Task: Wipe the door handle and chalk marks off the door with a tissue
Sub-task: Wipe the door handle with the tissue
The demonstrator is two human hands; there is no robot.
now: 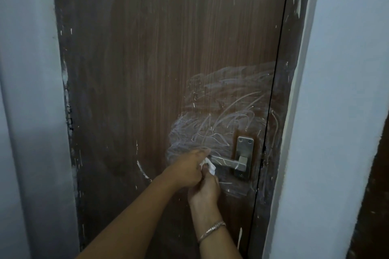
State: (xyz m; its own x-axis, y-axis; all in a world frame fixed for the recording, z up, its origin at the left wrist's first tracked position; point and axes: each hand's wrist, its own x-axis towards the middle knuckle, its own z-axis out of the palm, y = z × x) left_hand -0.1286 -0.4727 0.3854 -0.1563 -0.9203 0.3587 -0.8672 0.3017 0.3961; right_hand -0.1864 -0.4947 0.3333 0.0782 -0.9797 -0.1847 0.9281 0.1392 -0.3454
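While a bracelet (211,231) circles its wrist, the right hand (205,190) pinches the white tissue (209,165) from below, and the left hand (185,167) grips it from above. Tissue touches the free end of the door handle (228,163). Beyond, chalk marks (225,109) cover the brown door (147,69).

Brown wooden door (147,69) bears white chalk marks (227,101), apparently smeared, above metal door handle (229,163) at right.
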